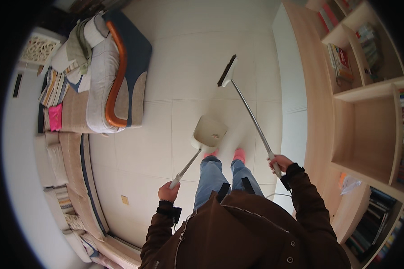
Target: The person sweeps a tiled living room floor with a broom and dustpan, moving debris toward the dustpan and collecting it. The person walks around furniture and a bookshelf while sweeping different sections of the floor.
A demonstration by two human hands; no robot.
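Note:
My left hand (168, 193) grips the end of a long metal handle that leads to a cream dustpan (209, 132); the pan hangs just above the pale tiled floor (188, 58) in front of my feet. Some small debris lies inside the pan. My right hand (280, 162) holds the metal handle of a broom (227, 71), whose dark-bristled head is raised out ahead over the floor. My feet in pink slippers (239, 155) stand right behind the dustpan.
A sofa (98, 85) with cushions and folded fabric stands at the left, and a beige seat runs along the lower left. A wooden bookshelf (368, 112) with books fills the right side. A small yellow scrap (125, 200) lies on the floor.

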